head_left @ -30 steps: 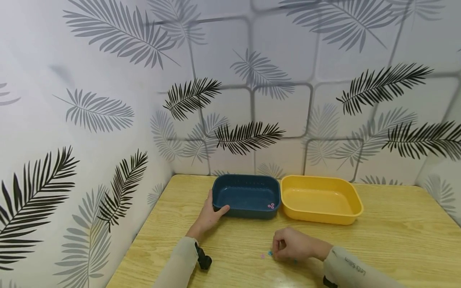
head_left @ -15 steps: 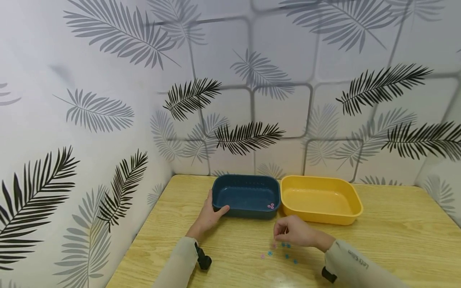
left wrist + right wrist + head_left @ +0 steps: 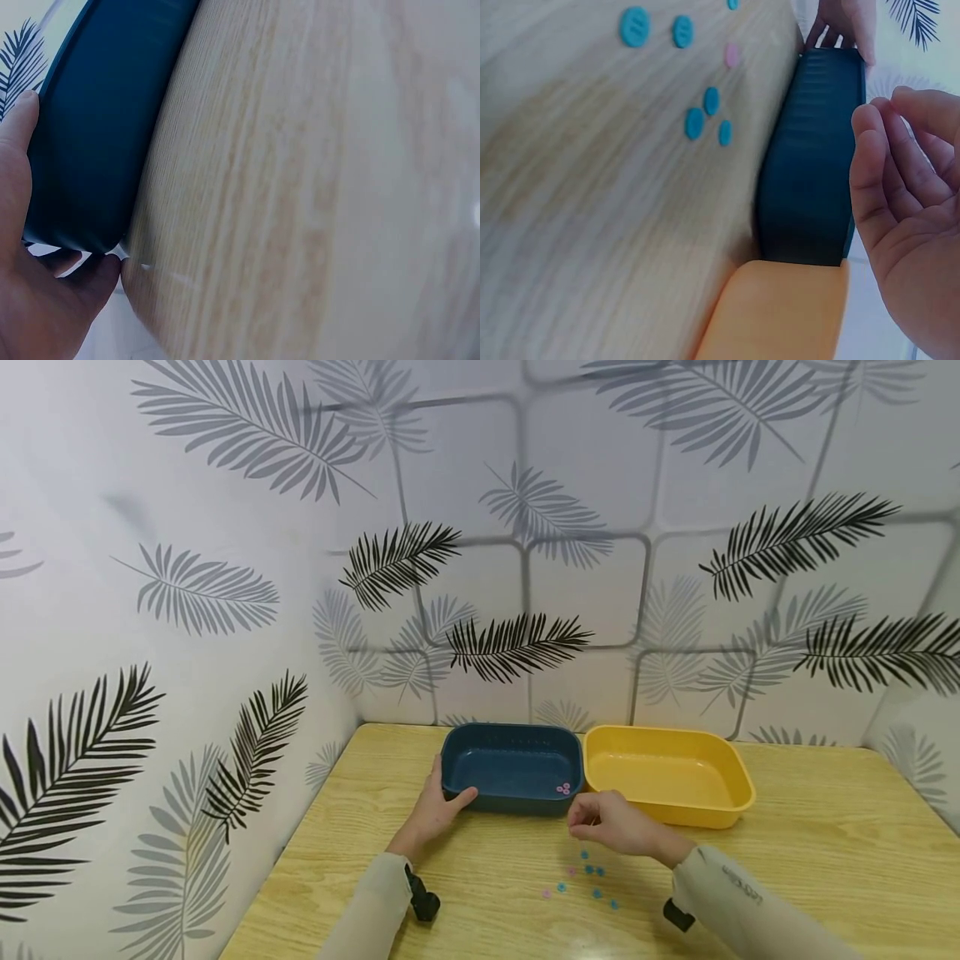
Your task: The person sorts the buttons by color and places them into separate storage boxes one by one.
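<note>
My left hand point(image 3: 431, 806) holds the left end of a dark blue plastic bin point(image 3: 517, 804), thumb on the front rim and fingers round its side. The left wrist view shows the fingers point(image 3: 97, 281) curled at the bin's corner. My right hand point(image 3: 618, 824) is above the table before the bins, thumb and fingertips brought together. It appears to pinch a small button, which the fingertips hide. Several blue buttons point(image 3: 597, 893) and two pink buttons point(image 3: 572, 871) lie on the table below that hand. Pink buttons point(image 3: 563, 788) lie inside the blue bin's right corner.
A yellow bin point(image 3: 675, 815) stands against the blue bin's right end. Both are near the back of the wood-grain table point(image 3: 825, 860), before a feather-patterned wall point(image 3: 585, 593). A second patterned wall rises on the left.
My right hand has lifted from the loose buttons and moved back toward the bins, uncovering several blue buttons and a pink one. The left hand and both bins have stayed put.
</note>
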`<state>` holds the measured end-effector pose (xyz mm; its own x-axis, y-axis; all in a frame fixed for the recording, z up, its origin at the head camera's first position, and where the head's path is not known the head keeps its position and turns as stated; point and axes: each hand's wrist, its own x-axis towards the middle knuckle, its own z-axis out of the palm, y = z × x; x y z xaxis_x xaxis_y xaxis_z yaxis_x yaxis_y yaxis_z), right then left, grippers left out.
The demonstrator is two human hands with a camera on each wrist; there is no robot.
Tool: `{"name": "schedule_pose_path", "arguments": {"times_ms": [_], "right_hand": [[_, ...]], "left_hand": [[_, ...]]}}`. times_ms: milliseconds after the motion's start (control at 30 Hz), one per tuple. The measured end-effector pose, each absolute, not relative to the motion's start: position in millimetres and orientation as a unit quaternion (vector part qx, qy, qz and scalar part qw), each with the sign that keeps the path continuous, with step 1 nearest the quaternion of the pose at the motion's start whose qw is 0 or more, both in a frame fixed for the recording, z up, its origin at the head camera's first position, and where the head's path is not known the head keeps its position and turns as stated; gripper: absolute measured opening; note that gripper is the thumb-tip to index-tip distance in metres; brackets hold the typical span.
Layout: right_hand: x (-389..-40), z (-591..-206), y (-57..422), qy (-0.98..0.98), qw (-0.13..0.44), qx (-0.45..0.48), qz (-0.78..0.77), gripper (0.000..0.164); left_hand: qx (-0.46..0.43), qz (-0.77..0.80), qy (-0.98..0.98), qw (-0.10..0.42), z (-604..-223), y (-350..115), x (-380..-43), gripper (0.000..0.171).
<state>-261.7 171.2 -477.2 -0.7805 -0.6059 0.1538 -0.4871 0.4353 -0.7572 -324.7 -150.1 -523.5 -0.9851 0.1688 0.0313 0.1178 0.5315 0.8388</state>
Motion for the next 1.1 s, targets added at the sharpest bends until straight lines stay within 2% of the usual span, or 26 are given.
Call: {"name": "schedule_pose_path", "arguments": {"times_ms": [1100], "right_hand": [[-289,-463,163,0.861,0.030,-0.252,-0.440,0.006]], "left_hand": [[0.086,0.477,0.874,0.028,-524,-151,-326,0.104]]}}
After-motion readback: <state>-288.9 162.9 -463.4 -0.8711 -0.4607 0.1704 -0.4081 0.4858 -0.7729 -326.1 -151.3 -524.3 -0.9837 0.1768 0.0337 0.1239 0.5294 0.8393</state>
